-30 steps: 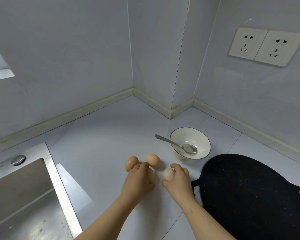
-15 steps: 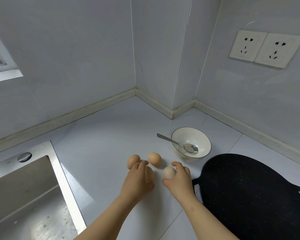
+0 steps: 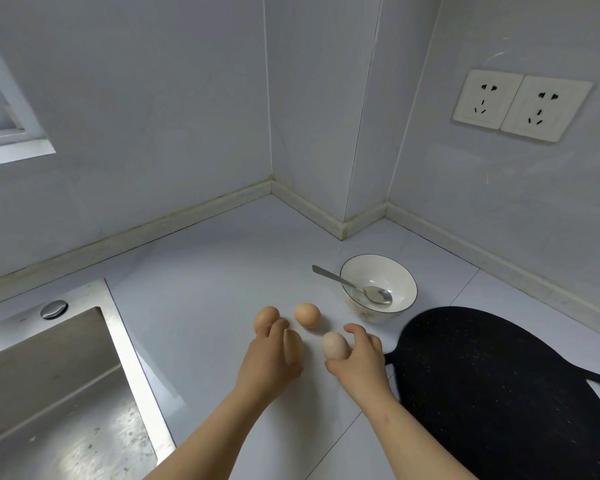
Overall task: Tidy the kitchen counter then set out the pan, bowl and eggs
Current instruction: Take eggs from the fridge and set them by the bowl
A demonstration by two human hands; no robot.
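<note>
You are working on a pale surface, with the black pan lying near right and the white bowl, a spoon resting in it, just beyond the pan's far left edge. Your left hand seems to be curling round a tan egg, though the palm is hiding most of that grip. Your right hand is pinching a paler egg. The far-left egg and middle egg are lying just beyond. Be lowering each egg onto its side, apart from its neighbours, releasing only once it is resting steady.
</note>
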